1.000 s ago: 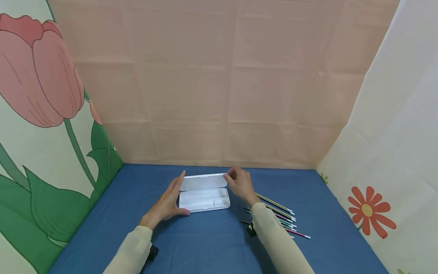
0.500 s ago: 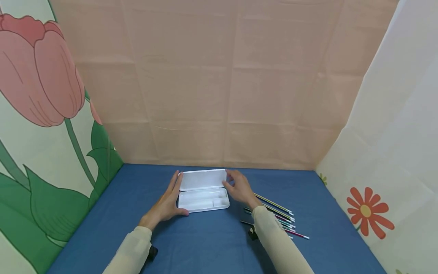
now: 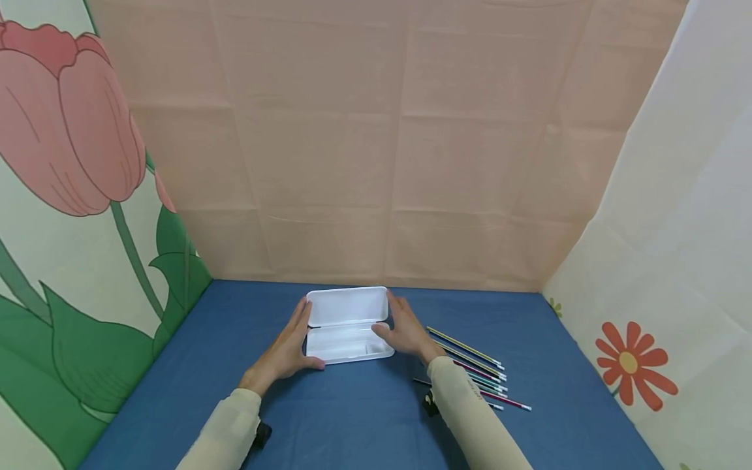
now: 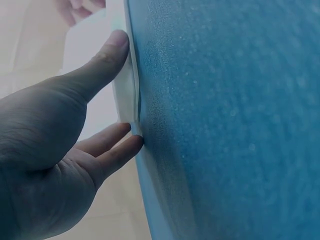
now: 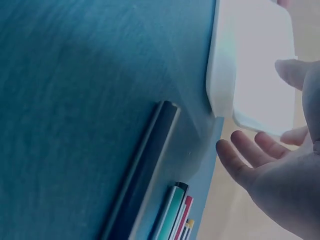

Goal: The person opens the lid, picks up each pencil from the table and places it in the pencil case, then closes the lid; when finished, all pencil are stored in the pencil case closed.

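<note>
Nothing legible here — no words, labels, brands, numbers or signs (in any view).

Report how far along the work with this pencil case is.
Done: the lid of the white pencil case is open. In hand: the left hand touches the case; the right hand is beside the lid. Remaining, probably: packing the pencils lying on the blue cloth.

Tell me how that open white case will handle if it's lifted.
The white case probably stays stiff, judging by its crisp, straight edges. The lid, open along the far side, may swing. The smooth-looking surface might feel somewhat slippery.
</note>
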A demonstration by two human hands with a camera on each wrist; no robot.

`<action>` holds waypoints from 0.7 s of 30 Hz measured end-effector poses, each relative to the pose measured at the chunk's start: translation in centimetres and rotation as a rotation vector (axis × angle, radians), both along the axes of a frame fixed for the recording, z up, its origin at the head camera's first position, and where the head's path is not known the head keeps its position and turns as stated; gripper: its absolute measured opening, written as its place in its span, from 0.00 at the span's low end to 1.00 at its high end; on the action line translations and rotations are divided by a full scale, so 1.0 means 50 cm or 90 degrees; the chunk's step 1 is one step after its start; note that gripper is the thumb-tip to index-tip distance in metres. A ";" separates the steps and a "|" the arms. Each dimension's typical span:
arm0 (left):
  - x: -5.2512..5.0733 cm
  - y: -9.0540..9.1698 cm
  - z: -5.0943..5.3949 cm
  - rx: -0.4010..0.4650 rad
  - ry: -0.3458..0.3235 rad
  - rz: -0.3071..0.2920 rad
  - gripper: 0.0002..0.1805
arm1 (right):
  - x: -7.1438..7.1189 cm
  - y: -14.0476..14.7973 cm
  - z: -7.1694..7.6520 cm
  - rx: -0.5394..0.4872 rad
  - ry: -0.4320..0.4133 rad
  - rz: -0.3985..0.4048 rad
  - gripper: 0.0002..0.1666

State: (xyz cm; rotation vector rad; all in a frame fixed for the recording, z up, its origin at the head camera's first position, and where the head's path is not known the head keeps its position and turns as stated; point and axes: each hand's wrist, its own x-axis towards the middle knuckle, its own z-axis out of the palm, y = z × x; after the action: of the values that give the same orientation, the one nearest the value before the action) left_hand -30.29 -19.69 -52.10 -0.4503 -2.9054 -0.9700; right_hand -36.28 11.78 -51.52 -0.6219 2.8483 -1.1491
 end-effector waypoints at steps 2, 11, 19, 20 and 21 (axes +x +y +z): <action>0.001 0.000 0.000 -0.001 -0.011 0.005 0.83 | 0.001 0.000 -0.003 0.016 -0.020 0.001 0.57; 0.002 0.000 -0.003 -0.021 -0.023 0.020 0.74 | 0.005 0.011 -0.010 0.086 -0.094 0.011 0.61; 0.003 -0.001 0.000 -0.026 -0.022 0.012 0.57 | 0.013 0.011 -0.006 0.101 -0.148 0.015 0.78; 0.002 -0.001 0.000 -0.026 -0.020 0.010 0.55 | 0.014 0.010 -0.005 0.103 -0.151 0.015 0.79; 0.002 -0.001 0.001 -0.027 -0.021 0.009 0.54 | 0.014 0.010 -0.004 0.106 -0.153 0.013 0.79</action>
State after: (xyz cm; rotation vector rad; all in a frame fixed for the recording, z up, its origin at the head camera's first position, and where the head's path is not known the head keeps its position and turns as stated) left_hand -30.18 -19.75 -52.07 -0.4204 -2.9592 -0.9251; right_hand -35.57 12.27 -51.72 -0.4678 2.6891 -0.9024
